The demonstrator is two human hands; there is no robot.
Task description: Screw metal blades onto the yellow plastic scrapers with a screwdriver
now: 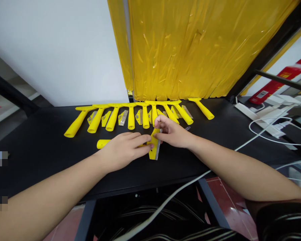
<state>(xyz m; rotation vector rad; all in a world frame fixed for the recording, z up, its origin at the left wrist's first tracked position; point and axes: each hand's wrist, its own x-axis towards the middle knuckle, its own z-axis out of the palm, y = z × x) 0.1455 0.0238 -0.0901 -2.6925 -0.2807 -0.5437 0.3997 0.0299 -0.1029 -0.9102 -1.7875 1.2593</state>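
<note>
A yellow scraper [154, 149] with a metal blade along its right side lies across both hands near the table's middle. My left hand [124, 147] is closed over its handle, the round yellow end sticking out to the left. My right hand [172, 132] pinches the upper part of the scraper's head beside the blade; its fingertips are partly hidden. Behind them stands a row of yellow handles [112, 118], with small yellow plates [105, 118] and metal blades [123, 117] between them. A separate yellow handle [205, 109] lies at the row's right.
The work goes on at a black table [52, 160]. A white cable [183, 186] runs across its front edge. White power strips [261, 118] and cords sit at the right, near a red bottle [278, 80]. Yellow plastic sheeting [180, 50] hangs behind.
</note>
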